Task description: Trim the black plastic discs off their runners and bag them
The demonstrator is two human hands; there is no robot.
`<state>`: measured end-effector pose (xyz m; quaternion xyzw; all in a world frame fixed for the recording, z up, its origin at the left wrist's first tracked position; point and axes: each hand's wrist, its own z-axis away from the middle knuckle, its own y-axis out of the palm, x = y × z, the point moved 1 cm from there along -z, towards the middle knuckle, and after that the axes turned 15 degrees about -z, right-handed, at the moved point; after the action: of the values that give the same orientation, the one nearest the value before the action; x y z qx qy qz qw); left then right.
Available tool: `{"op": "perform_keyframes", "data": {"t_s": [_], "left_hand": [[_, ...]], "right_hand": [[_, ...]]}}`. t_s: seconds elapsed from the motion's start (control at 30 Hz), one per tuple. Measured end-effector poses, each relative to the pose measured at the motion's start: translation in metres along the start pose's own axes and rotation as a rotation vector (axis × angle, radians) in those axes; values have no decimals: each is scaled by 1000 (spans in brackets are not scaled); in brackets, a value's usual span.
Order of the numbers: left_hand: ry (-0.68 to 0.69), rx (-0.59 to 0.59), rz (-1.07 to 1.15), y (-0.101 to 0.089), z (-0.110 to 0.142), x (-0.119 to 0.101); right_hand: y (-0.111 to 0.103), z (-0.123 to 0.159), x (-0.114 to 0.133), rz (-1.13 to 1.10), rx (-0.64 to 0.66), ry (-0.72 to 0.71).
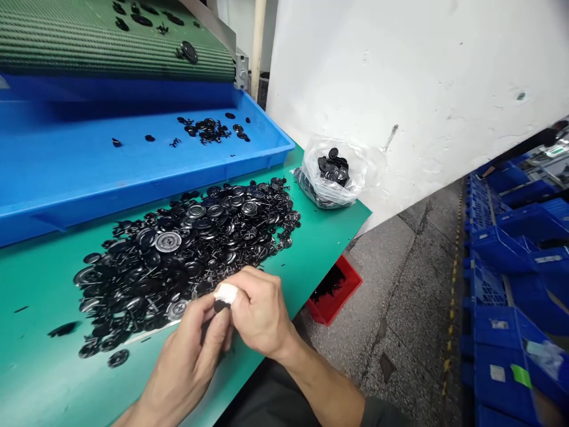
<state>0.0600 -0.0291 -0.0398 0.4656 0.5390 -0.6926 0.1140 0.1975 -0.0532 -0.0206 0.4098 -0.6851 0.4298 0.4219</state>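
Both of my hands meet over the near edge of the pile. My left hand (191, 356) is closed, pinching a small black round plastic part (221, 305) between thumb and fingers. My right hand (262, 311) is closed against the same part from the other side. A white wrapping (226, 293) sits at my right fingertips, apparently around a finger or thumb. Just beyond my hands spreads a heap of black plastic discs and small branched pieces (195, 237). Part of the held piece is hidden by my fingers.
Behind the heap, a blue tray (66, 166) holds scattered black pieces beneath a green conveyor belt (111, 50). A clear plastic bag (311, 184) of black discs stands on the green table (324, 231). Below are a red bin (351, 281) and blue crates (498, 350).
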Motion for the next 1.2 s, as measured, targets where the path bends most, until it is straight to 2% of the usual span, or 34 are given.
{"op": "perform_keyframes", "data": {"t_s": [0.13,0.23,0.37,0.43,0.53,0.6,0.67,0.77,0.83,0.97,1.1,1.2], "left_hand": [[-133,71,139,-7,-8,-10],[-331,145,383,-15,-15,-23],[-526,175,682,-22,-19,-33],[-558,181,768,-22,-18,-32],[-502,187,863,-20,-18,-26],[-473,188,933,-20,-19,-21],[-501,200,969,-20,-21,-16],[-602,214,950,-21,-23,-12],[-618,228,937,-19,-23,-12],[-505,318,879,-12,-19,-17],[-387,309,783,-8,-13,-21],[-294,305,654,-12,-10,-20]], "right_hand": [[-5,-3,-2,8,6,38],[-23,-8,-8,67,24,33],[-63,-18,-27,265,-162,35],[-79,-25,-38,378,-232,99],[-88,-33,-52,504,-221,192],[-88,-38,-57,535,-179,194],[-87,-40,-59,523,-175,188],[-88,-39,-56,417,-215,230],[-86,-35,-49,313,-231,219],[-66,-20,-22,162,-182,73],[-33,1,2,33,-55,-4],[-22,10,9,-24,63,-47]]}}
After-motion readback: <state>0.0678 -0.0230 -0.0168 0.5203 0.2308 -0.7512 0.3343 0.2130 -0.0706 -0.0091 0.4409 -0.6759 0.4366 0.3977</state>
